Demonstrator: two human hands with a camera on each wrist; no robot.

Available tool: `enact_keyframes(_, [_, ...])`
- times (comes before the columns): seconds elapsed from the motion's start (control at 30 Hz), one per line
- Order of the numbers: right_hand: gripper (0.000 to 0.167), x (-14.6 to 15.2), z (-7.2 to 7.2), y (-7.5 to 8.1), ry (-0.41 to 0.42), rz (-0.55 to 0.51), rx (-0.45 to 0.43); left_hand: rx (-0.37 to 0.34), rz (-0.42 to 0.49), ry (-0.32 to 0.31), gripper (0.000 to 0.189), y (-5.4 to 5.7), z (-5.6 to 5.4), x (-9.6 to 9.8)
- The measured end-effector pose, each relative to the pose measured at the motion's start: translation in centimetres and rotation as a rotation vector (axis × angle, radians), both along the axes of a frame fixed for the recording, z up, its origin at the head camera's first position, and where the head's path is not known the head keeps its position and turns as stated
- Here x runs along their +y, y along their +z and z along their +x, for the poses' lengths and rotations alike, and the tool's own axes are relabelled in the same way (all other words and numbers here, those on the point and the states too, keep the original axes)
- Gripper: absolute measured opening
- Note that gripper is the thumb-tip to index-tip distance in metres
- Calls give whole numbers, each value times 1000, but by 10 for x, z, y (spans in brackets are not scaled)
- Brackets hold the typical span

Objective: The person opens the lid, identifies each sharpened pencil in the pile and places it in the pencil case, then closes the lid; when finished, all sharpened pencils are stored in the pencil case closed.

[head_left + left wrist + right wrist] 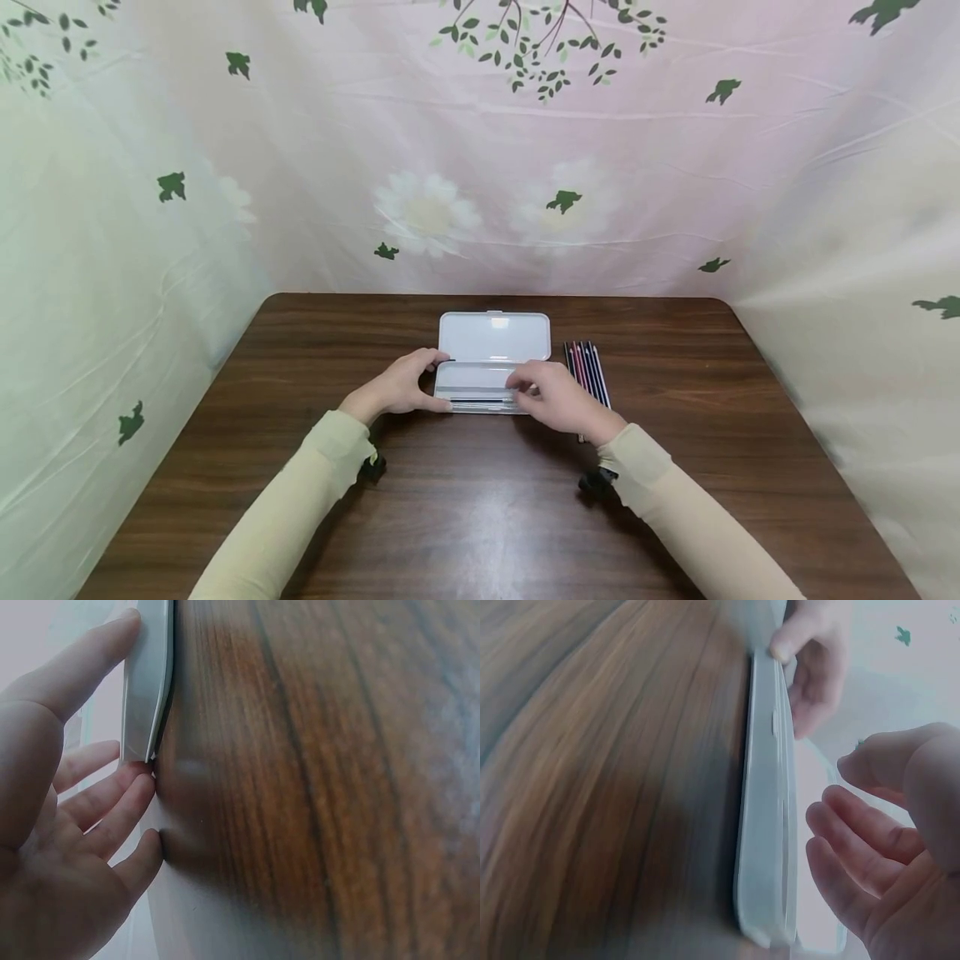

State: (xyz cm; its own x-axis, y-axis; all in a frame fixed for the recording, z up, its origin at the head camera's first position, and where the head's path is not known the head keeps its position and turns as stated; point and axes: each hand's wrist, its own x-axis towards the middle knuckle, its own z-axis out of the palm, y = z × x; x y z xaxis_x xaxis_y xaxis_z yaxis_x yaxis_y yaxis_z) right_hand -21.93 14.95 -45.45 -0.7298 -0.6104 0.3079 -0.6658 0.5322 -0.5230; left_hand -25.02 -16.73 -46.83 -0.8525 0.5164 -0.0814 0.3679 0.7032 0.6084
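On the table an opened white pencil case (471, 374) lies with its lid (491, 337) folded back toward the wall. A few thin pencils (480, 402), one of them dark, lie along its front side. My left hand (400, 387) grips the case's left end, thumb at the front edge and fingers round toward the hinge. Over the right end of the case is my right hand (561, 398), its fingers loosely bent. In the right wrist view nothing shows between that hand's thumb and fingers.
Several colored pencils (588, 367) lie side by side just right of the case, partly behind the right hand. The brown wooden table (480, 500) meets a patterned cloth (480, 267) at its back edge, with more cloth at both sides.
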Motion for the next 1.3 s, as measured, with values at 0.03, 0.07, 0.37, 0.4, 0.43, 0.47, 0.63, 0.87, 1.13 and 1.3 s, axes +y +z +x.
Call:
enact_keyframes(0.03, [11, 6, 1, -1, -9, -2, 2, 4, -1, -2, 90, 0, 0, 0])
enact_keyframes(0.07, [11, 13, 2, -1, -18, -4, 6, 4, -3, -3, 90, -1, 0, 0])
enact_keyframes(0.37, [15, 71, 7, -4, -126, -14, 75, 8, 13, -2, 88, -3, 1, -1])
enact_keyframes(0.4, [15, 76, 7, -3, -145, -13, 68, 12, 16, -2, 87, -2, 1, -1])
enact_keyframes(0.43, [16, 82, 7, -2, -164, -8, 61, 10, 15, 1, 86, -2, 1, -1])
enact_keyframes(0.47, [17, 86, 7, -1, -184, 0, 52, 11, 17, 1, 85, -2, 1, -1])
enact_keyframes(0.63, [19, 107, 8, -2, -262, 64, 14, -1, 9, 9, 82, -1, 1, -1])
enact_keyframes(0.87, [19, 126, 9, -7, -322, 138, -29, 6, 7, -1, 81, -2, 1, -1])
enact_keyframes(1.13, [22, 131, 8, -9, -347, 180, -133, 12, 4, -5, 81, -1, 0, -2])
enact_keyframes(1.3, [23, 131, 7, -11, -366, 183, -139, 9, 1, -10, 81, -3, -2, 0])
